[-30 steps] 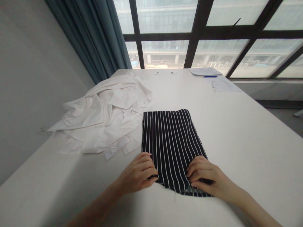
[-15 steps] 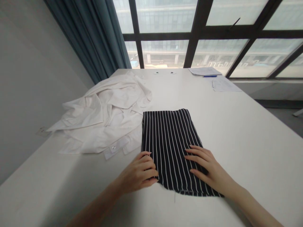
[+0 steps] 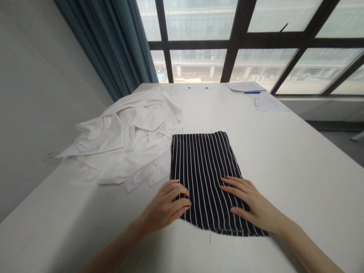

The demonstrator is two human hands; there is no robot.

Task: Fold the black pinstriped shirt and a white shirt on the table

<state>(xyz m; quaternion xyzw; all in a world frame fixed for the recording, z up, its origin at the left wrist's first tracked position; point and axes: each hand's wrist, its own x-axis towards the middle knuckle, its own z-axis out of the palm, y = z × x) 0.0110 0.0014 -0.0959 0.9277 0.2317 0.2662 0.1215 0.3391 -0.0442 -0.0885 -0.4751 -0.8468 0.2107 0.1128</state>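
A folded piece of black cloth with white stripes (image 3: 203, 170) lies flat on the white table, its frayed near edge trailing a loose thread. My left hand (image 3: 169, 204) rests at its lower left edge, fingers slightly bent and apart, the tips touching the fabric. On the lower right part, my right hand (image 3: 248, 201) lies with its fingers stretched out and spread over the stripes. Neither hand has the cloth gripped. Beside it on the left is a crumpled white shirt (image 3: 131, 132); a button shows on a strip of it near my left hand.
The white table (image 3: 298, 159) reaches back to the windows. At its far right lie papers (image 3: 246, 86), a blue pen (image 3: 252, 92) and another sheet (image 3: 271, 103). A blue curtain (image 3: 122, 45) hangs at the back left, beside a grey wall (image 3: 42, 94).
The fingers of my left hand have loosened from a closed curl and now sit apart on the cloth's edge. My right hand has shifted only slightly; the cloth stays in place.
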